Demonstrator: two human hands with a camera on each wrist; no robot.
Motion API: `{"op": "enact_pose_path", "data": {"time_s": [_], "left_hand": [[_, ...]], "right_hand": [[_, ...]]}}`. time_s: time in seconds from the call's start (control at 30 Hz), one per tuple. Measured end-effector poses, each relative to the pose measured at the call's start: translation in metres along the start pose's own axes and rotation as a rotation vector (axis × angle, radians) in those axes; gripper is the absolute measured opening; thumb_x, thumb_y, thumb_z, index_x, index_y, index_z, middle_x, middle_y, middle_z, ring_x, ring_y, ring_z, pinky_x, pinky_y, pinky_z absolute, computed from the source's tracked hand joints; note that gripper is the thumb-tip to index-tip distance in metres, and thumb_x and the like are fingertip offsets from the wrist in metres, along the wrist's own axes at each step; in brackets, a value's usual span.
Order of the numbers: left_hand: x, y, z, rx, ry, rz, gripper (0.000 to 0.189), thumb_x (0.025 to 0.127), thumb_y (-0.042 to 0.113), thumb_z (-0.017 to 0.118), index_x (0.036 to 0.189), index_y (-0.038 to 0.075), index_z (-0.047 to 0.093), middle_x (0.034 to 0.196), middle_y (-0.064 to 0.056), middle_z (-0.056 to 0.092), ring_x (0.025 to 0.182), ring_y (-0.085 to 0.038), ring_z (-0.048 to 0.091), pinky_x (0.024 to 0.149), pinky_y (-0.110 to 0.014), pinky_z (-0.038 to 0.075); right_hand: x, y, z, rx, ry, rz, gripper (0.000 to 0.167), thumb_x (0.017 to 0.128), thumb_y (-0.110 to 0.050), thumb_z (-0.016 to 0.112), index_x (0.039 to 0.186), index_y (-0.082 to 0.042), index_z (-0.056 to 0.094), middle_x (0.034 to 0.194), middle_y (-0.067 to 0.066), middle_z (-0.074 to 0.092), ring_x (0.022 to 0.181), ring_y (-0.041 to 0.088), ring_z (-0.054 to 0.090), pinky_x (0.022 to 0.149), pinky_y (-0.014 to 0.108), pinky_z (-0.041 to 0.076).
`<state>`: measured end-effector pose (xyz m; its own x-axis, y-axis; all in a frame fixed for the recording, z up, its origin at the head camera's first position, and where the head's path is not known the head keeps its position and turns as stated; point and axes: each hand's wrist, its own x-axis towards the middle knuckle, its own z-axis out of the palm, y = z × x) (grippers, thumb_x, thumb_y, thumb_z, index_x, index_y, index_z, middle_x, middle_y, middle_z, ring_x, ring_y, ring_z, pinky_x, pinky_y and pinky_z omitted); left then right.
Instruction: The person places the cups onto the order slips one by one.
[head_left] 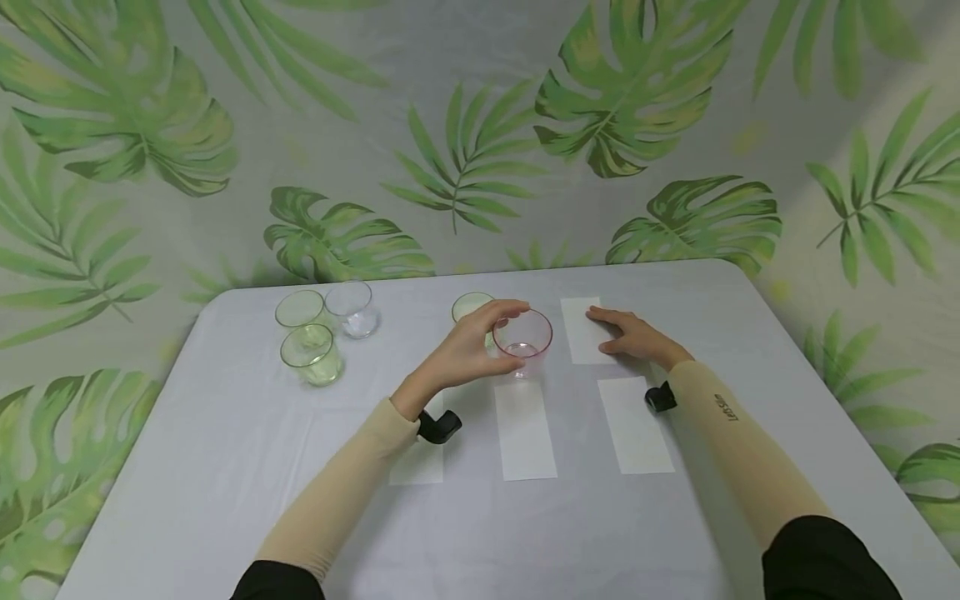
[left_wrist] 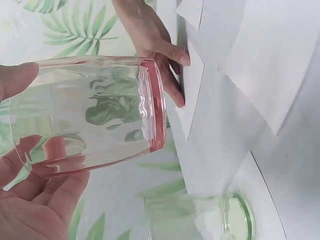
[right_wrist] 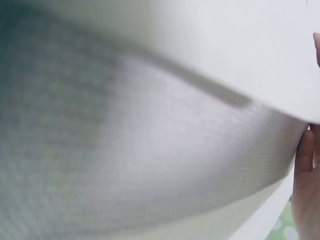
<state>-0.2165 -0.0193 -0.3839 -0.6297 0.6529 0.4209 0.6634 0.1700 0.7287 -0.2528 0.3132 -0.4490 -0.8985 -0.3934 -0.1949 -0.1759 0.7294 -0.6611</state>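
My left hand (head_left: 471, 343) grips a clear glass with a pink tint (head_left: 523, 340) by its sides, fingers on the far side and thumb on the near side. In the left wrist view the pink glass (left_wrist: 95, 112) is raised off the table, with its thick pink base to the right. My right hand (head_left: 643, 338) rests its fingertips on a white paper rectangle (head_left: 576, 321) at the back right. Behind my left hand stands a greenish glass (head_left: 470, 302), mostly hidden in the head view; the left wrist view shows this green glass (left_wrist: 185, 217) beside a paper.
Two greenish glasses, one at the back (head_left: 298, 308) and one in front (head_left: 313, 357), stand left beside a clear glass (head_left: 352, 310). Nearer me lie white papers at left (head_left: 416, 467), middle (head_left: 525, 433) and right (head_left: 637, 429) on the white-covered table (head_left: 480, 542). Leaf-patterned cloth (head_left: 480, 150) hangs behind.
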Motion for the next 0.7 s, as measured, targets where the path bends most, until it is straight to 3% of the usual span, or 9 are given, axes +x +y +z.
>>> {"op": "enact_pose_path", "data": {"time_s": [0.3, 0.5, 0.7], "left_hand": [[0.025, -0.015, 0.025, -0.014, 0.001, -0.068, 0.067, 0.075, 0.008, 0.08, 0.134, 0.003, 0.05, 0.131, -0.013, 0.053, 0.118, -0.026, 0.051, 0.099, -0.03, 0.042], [0.039, -0.02, 0.038, -0.012, -0.006, -0.128, 0.066, 0.078, 0.012, 0.079, 0.137, 0.005, 0.049, 0.133, -0.009, 0.052, 0.119, -0.02, 0.049, 0.099, -0.025, 0.04], [0.056, -0.025, 0.049, 0.017, -0.003, -0.137, 0.068, 0.079, 0.013, 0.078, 0.138, 0.007, 0.047, 0.135, -0.01, 0.05, 0.121, -0.019, 0.048, 0.098, -0.026, 0.041]], "right_hand": [[0.003, 0.002, 0.001, 0.011, 0.001, 0.043, 0.065, 0.093, -0.013, 0.062, 0.149, -0.003, 0.03, 0.155, 0.019, 0.02, 0.141, 0.042, 0.008, 0.11, 0.061, 0.008], [0.003, 0.003, 0.002, 0.021, 0.008, 0.065, 0.066, 0.092, -0.014, 0.062, 0.149, -0.005, 0.03, 0.155, 0.021, 0.019, 0.141, 0.043, 0.008, 0.109, 0.062, 0.008], [0.001, -0.002, 0.001, 0.047, 0.019, 0.078, 0.069, 0.091, -0.014, 0.062, 0.149, -0.002, 0.027, 0.152, 0.027, 0.019, 0.139, 0.046, 0.01, 0.108, 0.063, 0.009]]}}
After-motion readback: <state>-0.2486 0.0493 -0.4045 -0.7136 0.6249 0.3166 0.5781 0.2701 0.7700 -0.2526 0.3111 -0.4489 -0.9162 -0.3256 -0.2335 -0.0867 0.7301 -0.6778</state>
